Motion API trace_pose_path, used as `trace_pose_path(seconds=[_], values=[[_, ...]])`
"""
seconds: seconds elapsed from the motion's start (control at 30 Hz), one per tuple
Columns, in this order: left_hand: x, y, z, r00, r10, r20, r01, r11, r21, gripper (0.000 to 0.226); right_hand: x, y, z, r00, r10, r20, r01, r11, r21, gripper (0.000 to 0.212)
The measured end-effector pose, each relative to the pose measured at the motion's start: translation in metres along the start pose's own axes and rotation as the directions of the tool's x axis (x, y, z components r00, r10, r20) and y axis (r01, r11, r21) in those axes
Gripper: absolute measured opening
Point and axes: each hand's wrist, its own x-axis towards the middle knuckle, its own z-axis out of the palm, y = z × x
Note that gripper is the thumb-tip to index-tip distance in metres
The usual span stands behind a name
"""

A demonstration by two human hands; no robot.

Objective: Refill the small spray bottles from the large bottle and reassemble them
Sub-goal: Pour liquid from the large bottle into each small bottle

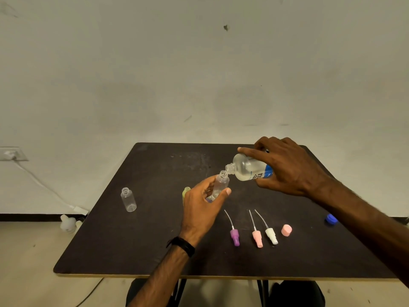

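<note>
My left hand (202,206) grips a small clear spray bottle (221,183), uncapped and held above the dark table (137,247). My right hand (285,167) holds the large clear bottle (245,168) with a blue label, tipped so its open mouth sits at the small bottle's neck. Another uncapped small clear bottle (128,200) stands at the left. A yellowish small bottle (186,191) is partly hidden behind my left hand. Three spray heads with dip tubes lie in front: purple (234,237), pink (257,238) and white (271,235). A pink cap (286,230) lies beside them.
A blue cap (331,218) lies near the table's right edge under my right forearm. On the floor at the left sits a white object (68,223), with a white cable (44,187) running to a wall socket. The wall stands close behind the table.
</note>
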Motion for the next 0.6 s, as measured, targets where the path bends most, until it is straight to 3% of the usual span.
trace_pose_path(seconds=[0.6], values=[[-0.0009,-0.0005,-0.0013,1.0,0.011,-0.001,-0.011,1.0,-0.005,0.041,0.0009,-0.0037,-0.0054,1.0,-0.008,-0.016,0.007,1.0,-0.026,0.081]])
